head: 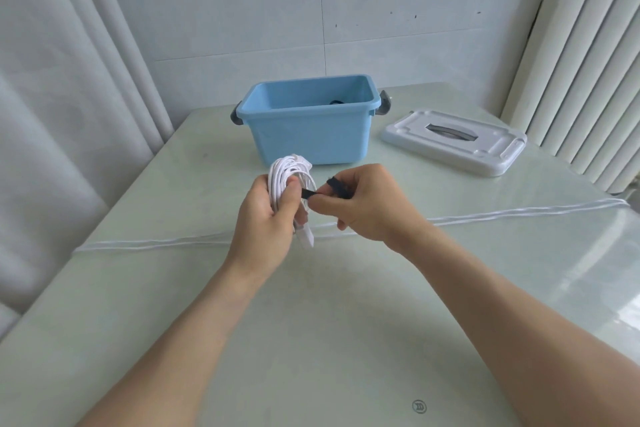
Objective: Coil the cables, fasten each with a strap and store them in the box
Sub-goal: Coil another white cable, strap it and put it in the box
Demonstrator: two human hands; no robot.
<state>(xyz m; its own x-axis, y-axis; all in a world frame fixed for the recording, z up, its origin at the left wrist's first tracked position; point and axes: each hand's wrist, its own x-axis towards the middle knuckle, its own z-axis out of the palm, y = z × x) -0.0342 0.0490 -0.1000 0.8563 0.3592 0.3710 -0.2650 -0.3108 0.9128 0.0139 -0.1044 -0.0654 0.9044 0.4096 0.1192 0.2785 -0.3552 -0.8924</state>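
The left hand (266,215) grips a coiled white cable (289,172) upright above the table (173,288), fingers wrapped round the loops so they cannot spring apart. The right hand (363,204) pinches a black strap (310,193) at the coil's right side, seemingly to draw it round the bundle. The blue box (308,132) waits open just beyond, something dark inside, its white lid (453,142) laid off to the right.

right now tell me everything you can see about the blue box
The blue box looks like smooth light-blue plastic, rectangular, with a rolled rim and a grey latch at each end. It stands upright and open on the table, behind both hands, touched by neither. Something dark lies inside, mostly hidden. Its white lid lies flat beside it.
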